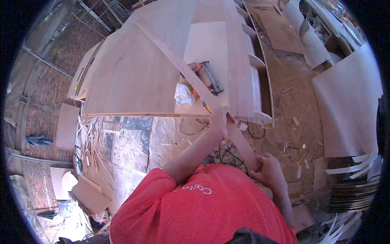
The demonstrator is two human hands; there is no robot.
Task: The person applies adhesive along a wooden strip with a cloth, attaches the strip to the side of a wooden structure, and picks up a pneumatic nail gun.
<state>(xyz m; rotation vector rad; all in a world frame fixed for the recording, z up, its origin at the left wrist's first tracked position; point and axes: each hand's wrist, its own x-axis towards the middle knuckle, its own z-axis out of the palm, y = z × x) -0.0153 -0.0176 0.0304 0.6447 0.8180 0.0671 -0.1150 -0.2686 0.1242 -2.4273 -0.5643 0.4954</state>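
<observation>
My left hand (pixel 218 122) is closed at the near edge of a large plywood-covered structure (pixel 134 81). Between my two hands runs a narrow, pale brown strip (pixel 241 142), seemingly thin wood. At its lower end my right hand (pixel 271 168) wraps round it, close to my body. What the left fingers pinch is partly hidden, but the strip's upper end meets them. Ahead, a long wooden board (pixel 170 55) lies diagonally over the panel. Beside it rest an orange and black nail gun (pixel 211 77), a crumpled white bag (pixel 184 94) and a slim yellow-handled tool (pixel 207 107).
Curved ribs (pixel 256 61) line the structure's right edge. A large bent sheet (pixel 345 101) stands at right, above stacked strips (pixel 353 195). Offcuts and cables (pixel 227 156) litter the floor. A brick wall (pixel 44 93) and leaning panels (pixel 67 126) are at left.
</observation>
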